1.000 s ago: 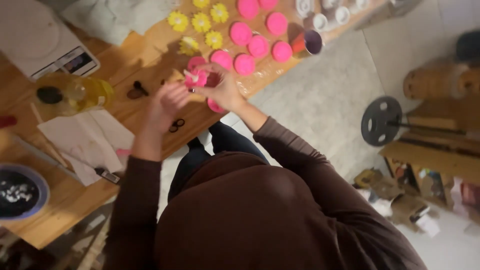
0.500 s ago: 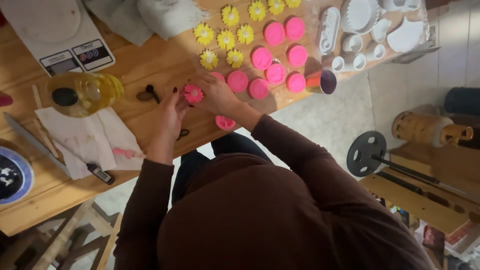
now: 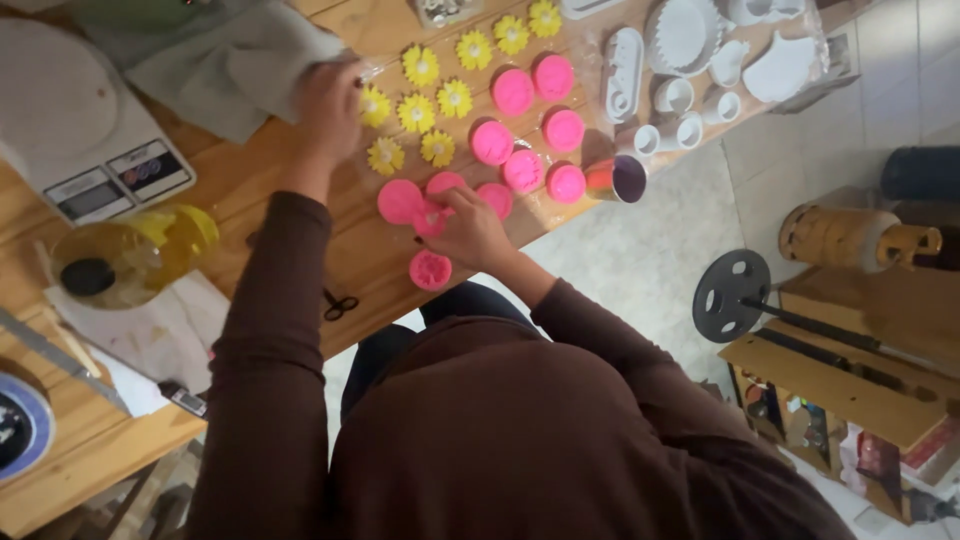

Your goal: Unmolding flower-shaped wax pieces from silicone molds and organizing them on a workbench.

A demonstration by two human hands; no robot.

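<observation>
My right hand [image 3: 472, 232] pinches a small pink flower-shaped piece [image 3: 432, 216] just above the wooden table [image 3: 255, 170], beside a flat pink disc [image 3: 399, 200]. Another pink flower piece [image 3: 430, 269] lies near the table's front edge, below that hand. My left hand [image 3: 326, 104] is stretched far forward and closes on the edge of a grey cloth [image 3: 230, 62], next to several yellow flower shapes [image 3: 421, 66]. More pink round pieces [image 3: 513, 92] lie in rows on a clear sheet to the right.
A white kitchen scale [image 3: 90, 140] and a yellow-tinted glass jar [image 3: 120, 260] stand at the left. Small black scissors [image 3: 340, 303], white paper [image 3: 150, 340], a blue bowl [image 3: 15, 430], a small cup [image 3: 625, 178] and white moulds [image 3: 690, 60] are also on the table.
My left hand has left the pink piece and reached forward to the grey cloth. My right hand keeps the pink piece and has shifted slightly toward the discs.
</observation>
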